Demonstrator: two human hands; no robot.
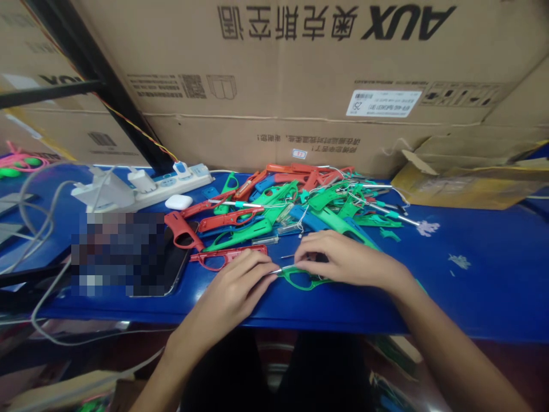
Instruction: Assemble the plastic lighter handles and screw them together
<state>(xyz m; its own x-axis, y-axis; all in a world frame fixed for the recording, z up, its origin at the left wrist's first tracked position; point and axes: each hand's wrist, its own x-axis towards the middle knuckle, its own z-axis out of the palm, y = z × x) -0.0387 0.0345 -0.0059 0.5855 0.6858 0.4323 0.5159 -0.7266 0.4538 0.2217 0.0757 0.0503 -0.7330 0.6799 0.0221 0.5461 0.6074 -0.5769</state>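
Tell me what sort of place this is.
Probably a small assembly workshop: a pile of red and green plastic parts on a blue table, cardboard boxes behind, left hand and right hand holding a green part.

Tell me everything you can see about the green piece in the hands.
The green piece looks like moulded plastic: a flat handle with an oval finger loop and a thin metal pin sticking out at its left end. It lies flat near the front edge of the blue table, in front of a pile of similar red and green pieces. The right hand covers its upper side and holds it. The left hand pinches the pin end.
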